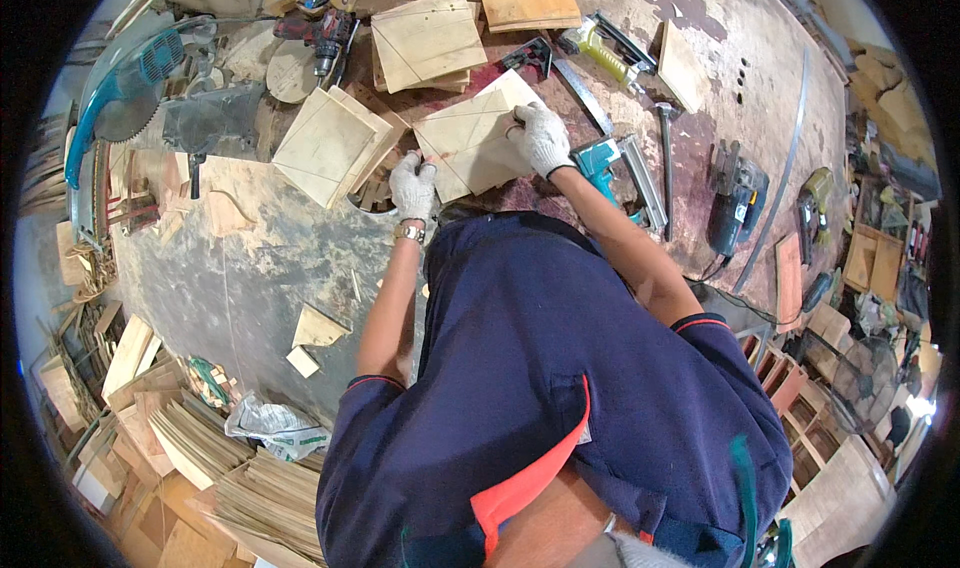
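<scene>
A pale square wooden board with thin lines drawn across it lies tilted before me at the near edge of the workbench. My left hand, in a white glove, pinches its left edge. At its right edge my right hand, gloved too, closes round the board, thumb and fingers on the rim. Part of another pale piece shows beyond the board's far edge. Just left of my left hand sits a stack of similar square boards. Beyond it lies a second stack, also marked with lines.
On the workbench, a teal nail gun, a hammer, a green nailer and a dark corded power tool lie to the right. A cordless drill and a circular-bladed saw stand left. Wood offcuts litter the floor.
</scene>
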Demonstrator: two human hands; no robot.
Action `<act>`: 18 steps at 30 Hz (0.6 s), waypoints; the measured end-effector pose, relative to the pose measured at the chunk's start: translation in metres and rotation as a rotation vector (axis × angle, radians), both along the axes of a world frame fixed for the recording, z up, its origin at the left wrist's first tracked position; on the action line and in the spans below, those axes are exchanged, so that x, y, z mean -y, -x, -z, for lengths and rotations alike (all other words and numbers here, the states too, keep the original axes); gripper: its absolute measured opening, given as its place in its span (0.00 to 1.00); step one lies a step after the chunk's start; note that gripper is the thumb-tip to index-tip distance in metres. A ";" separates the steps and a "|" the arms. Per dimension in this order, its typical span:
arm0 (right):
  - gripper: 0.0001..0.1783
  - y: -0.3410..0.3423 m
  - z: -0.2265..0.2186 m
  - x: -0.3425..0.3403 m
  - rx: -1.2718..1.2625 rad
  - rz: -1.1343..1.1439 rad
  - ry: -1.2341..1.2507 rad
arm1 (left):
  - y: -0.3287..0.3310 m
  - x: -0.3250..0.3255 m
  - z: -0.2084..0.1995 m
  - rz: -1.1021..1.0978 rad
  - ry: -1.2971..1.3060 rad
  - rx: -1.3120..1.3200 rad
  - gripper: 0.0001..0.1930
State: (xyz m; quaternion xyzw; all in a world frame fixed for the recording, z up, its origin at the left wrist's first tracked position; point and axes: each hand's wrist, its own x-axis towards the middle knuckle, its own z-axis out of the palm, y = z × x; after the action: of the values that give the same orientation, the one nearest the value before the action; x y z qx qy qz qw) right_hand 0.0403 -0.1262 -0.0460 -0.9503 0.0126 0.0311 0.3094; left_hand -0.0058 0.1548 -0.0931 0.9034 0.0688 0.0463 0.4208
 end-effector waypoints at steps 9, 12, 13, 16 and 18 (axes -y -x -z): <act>0.15 0.005 0.007 -0.008 -0.008 0.120 -0.017 | 0.006 0.014 -0.005 -0.107 0.127 0.006 0.24; 0.12 0.005 0.009 -0.007 0.029 0.154 -0.092 | 0.006 0.016 -0.004 -0.131 0.255 -0.049 0.24; 0.12 0.005 0.010 -0.007 0.024 0.159 -0.098 | 0.006 0.015 -0.003 -0.130 0.257 -0.064 0.24; 0.12 0.004 0.012 -0.007 0.002 0.167 -0.123 | 0.007 0.012 0.003 -0.129 0.267 -0.073 0.24; 0.13 0.003 0.013 -0.006 -0.024 0.179 -0.148 | 0.006 0.013 0.002 -0.118 0.251 -0.070 0.25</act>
State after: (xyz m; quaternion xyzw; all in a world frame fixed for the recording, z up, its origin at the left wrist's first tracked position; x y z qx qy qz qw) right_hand 0.0368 -0.1201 -0.0594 -0.9196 0.0989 0.0154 0.3799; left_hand -0.0116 0.1421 -0.0947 0.8390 0.1417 0.0306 0.5246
